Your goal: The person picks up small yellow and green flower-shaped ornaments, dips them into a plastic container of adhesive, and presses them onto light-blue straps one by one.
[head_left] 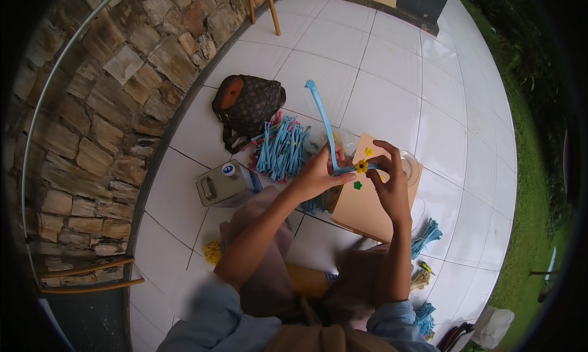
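Note:
A light-blue strap (323, 110) runs up from my hands, bends, and crosses between them. My left hand (320, 175) grips it near the bend, fingers and thumb closed round it. On the strap sits a yellow flower with a dark centre (361, 166). My right hand (394, 189) pinches the strap just to the right of that flower, index finger raised. Below lies a tan board (361, 216) across my lap. A small yellow flower (369, 151) and a small green flower (358, 185) rest on it, with a clear round dish (414, 168) at its right edge.
A heap of blue straps (282, 147) lies beside a brown backpack (248, 107). Nearer stands a metal can (225, 185) with a blue-and-white cap. Yellow pieces (212, 251) sit left of my leg. Strap bundles (427, 237) lie at right. A stone wall (116, 119) borders the tiles.

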`<state>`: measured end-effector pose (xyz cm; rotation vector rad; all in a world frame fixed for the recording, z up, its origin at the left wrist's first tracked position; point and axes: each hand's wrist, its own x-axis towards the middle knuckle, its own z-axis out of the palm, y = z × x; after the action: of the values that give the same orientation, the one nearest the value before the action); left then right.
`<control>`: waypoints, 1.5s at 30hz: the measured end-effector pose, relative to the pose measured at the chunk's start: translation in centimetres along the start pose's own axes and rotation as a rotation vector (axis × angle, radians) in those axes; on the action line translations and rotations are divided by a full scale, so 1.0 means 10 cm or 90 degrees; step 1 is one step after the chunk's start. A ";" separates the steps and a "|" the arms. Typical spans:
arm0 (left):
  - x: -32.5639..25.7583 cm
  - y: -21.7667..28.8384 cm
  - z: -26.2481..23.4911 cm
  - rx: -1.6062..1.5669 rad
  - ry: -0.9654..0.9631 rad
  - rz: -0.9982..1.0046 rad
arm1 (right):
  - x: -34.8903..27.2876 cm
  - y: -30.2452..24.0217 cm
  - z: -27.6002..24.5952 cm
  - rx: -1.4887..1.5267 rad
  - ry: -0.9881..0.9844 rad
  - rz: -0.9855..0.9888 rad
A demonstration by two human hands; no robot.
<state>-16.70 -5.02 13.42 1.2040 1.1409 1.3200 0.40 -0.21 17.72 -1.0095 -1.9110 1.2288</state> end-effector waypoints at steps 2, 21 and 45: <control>-0.11 0.04 -0.20 0.269 -0.062 -0.020 | 0.06 -0.03 0.11 0.056 0.031 -0.029; -0.14 -0.08 -1.56 -0.298 0.366 0.162 | 0.44 0.14 1.84 0.192 -0.307 0.024; -0.11 -2.61 -0.87 0.035 0.336 -0.192 | 0.28 2.74 2.47 0.299 0.280 0.503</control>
<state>-23.63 -4.24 -13.21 0.6911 1.6679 1.4124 -14.42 -1.19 -16.15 -1.6550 -0.8243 1.5924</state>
